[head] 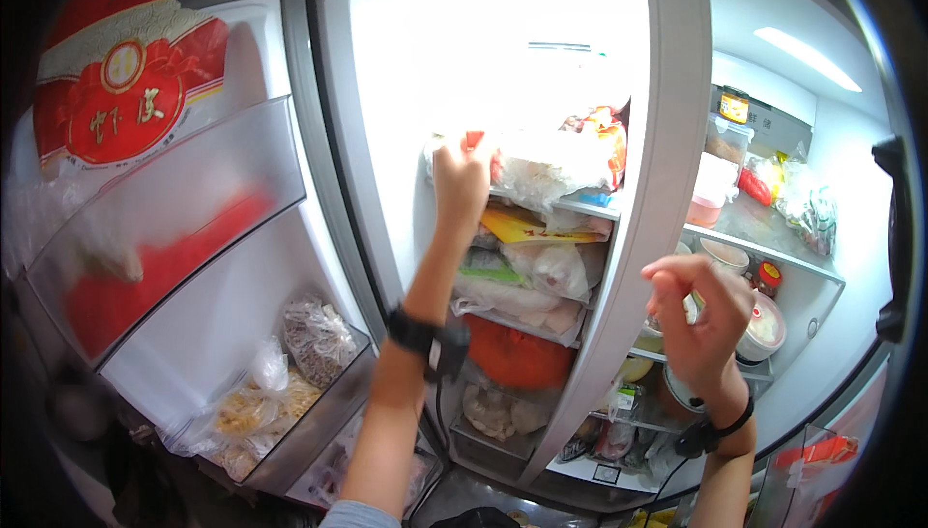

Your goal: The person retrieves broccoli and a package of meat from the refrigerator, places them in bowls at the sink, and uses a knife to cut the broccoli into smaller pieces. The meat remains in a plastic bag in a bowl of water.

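Observation:
My left hand (462, 169) reaches into the left compartment of an open refrigerator, at a brightly lit upper shelf. It is at the left end of a clear plastic bag (540, 166) with pale contents. A red patch shows by its fingers; glare hides whether they grip anything. My right hand (699, 310) is raised in front of the right compartment, fingers loosely curled and nothing visible in it. Behind it stand a round lidded container (763, 329) and a red-lidded jar (767, 278). Each wrist wears a black band.
The left door (290, 260) stands open, holding a red-and-white package (130, 93) and bagged dry food (254, 412). A white divider (670, 93) separates the compartments. Below my left hand, shelves carry a yellow package (536, 227) and a red bag (518, 354). Dark cables hang from the wristbands.

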Demonstrator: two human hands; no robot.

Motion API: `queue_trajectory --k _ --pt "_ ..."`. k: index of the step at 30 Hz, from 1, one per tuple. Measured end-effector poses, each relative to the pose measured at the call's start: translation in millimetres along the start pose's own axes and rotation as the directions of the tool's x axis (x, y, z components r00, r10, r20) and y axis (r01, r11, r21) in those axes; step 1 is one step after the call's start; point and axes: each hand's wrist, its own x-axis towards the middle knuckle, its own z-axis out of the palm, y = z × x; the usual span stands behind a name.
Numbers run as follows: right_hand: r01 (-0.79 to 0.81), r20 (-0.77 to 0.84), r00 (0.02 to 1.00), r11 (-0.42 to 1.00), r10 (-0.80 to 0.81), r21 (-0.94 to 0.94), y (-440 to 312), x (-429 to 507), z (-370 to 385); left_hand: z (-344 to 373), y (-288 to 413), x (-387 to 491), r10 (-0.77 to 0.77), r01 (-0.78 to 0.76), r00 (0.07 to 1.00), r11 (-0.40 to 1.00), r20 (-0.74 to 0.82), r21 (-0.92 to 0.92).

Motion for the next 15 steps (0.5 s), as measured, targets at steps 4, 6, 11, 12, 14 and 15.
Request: queue_trajectory --k 4,6,11,12,14,15 --pt "0.032 0.038 0.999 0.999 -0.033 0.024 4.1 -16.3 -16.2 21.9 -9.8 108.8 0.137 -0.308 0.944 0.688 0.299 0.657" --pt "0.039 0.044 0.998 0.998 -0.041 0.056 4.8 -26.7 -26.5 22.6 -24.8 128.1 -0.052 -0.423 0.876 0.392 0.479 0.817" --pt "-0.023 0.011 1.0 0.998 0.023 -0.051 -3.4 -49.0 -42.3 30.2 -63.1 143.7 -0.204 -0.533 0.813 0.117 0.546 0.838" --pt "-0.027 0.006 1.0 0.998 0.027 -0.06 -3.8 -50.4 -43.6 32.5 -68.0 146.8 -0.191 -0.541 0.814 0.097 0.549 0.836" --pt "-0.033 0.005 0.999 0.999 0.033 -0.031 -3.7 -50.7 -45.1 35.0 -74.0 154.4 -0.163 -0.555 0.814 0.063 0.558 0.829" --pt "-0.011 0.057 0.998 1.0 0.011 0.01 -2.7 -49.2 -47.1 36.5 -76.0 158.7 -0.146 -0.563 0.813 0.051 0.563 0.825"
